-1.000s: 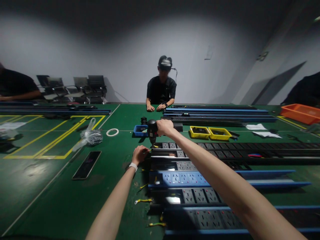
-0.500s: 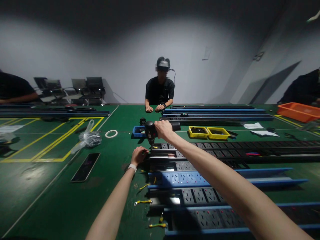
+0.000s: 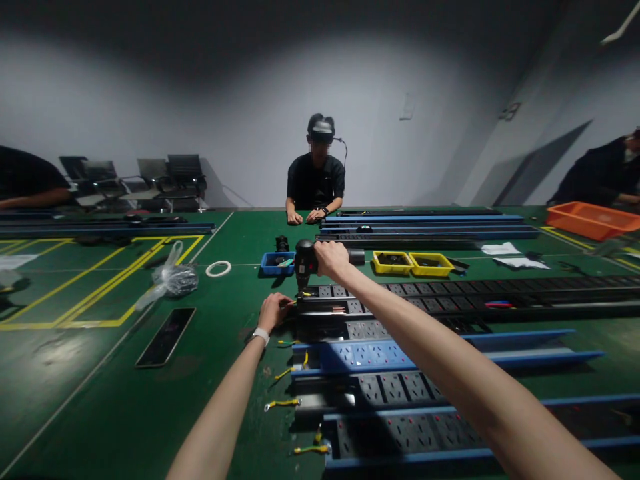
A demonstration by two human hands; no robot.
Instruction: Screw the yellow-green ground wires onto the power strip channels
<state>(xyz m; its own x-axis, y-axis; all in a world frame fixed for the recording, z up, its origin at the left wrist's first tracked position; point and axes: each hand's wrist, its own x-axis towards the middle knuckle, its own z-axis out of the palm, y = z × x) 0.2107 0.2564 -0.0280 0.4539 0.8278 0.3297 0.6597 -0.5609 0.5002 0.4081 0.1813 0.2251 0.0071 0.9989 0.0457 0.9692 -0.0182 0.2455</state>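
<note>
My right hand (image 3: 333,259) is wrapped round a black cordless drill (image 3: 303,260), whose nose points down at the left end of a black power strip (image 3: 400,289). Whether its bit touches the strip is too small to tell. Below and left of the drill, my left hand (image 3: 273,312) pinches a short yellow-green wire (image 3: 292,303) by the strip ends. More socket strips lie in rows toward me, among them a blue power strip (image 3: 370,357). Short yellow-green wires with ring terminals, such as one ground wire (image 3: 283,404), stick out from their left ends.
Beyond the drill stand a blue bin (image 3: 270,264) and two yellow bins (image 3: 393,270). A phone (image 3: 166,338), a plastic bag (image 3: 175,280) and a white ring (image 3: 219,269) lie to the left. Across the table sits a person (image 3: 316,180); an orange crate (image 3: 590,223) is far right.
The view has turned slightly to the right. The drill's body has shifted a little right over the strip end. Both hands keep their holds.
</note>
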